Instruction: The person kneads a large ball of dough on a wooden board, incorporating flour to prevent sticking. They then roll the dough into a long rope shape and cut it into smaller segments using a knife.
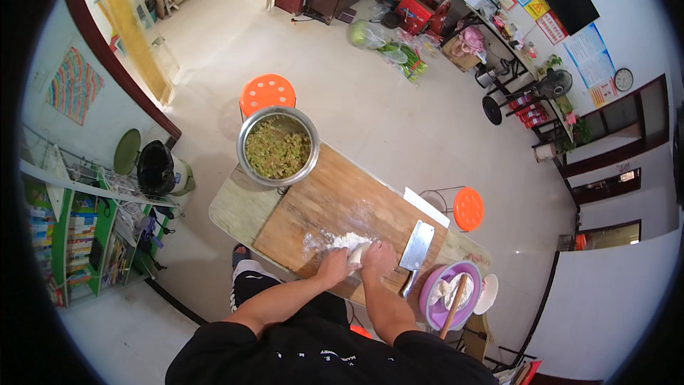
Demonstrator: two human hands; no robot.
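A pale lump of dough (pixel 357 258) lies between my hands on the wooden board (pixel 342 198). My left hand (pixel 335 268) grips its left side, thumb against it. From the right, my right hand (pixel 378 258) closes over the dough with curled fingers; part of the lump is hidden under it. White flour (pixel 347 239) is scattered just beyond my hands. To the right of my right hand lies a cleaver (pixel 418 246), its handle towards me. At the far left corner of the board, a metal pot (pixel 241 152) holds a chopped green filling (pixel 278 147).
On the right, a purple basin (pixel 427 307) holds flour, dough and a rolling pin (pixel 454 307); a white bowl (pixel 487 294) sits beside it. Orange stools (pixel 267 93) stand beyond the table (pixel 235 211) and at its right side. An open bin (pixel 179 176) is on the left.
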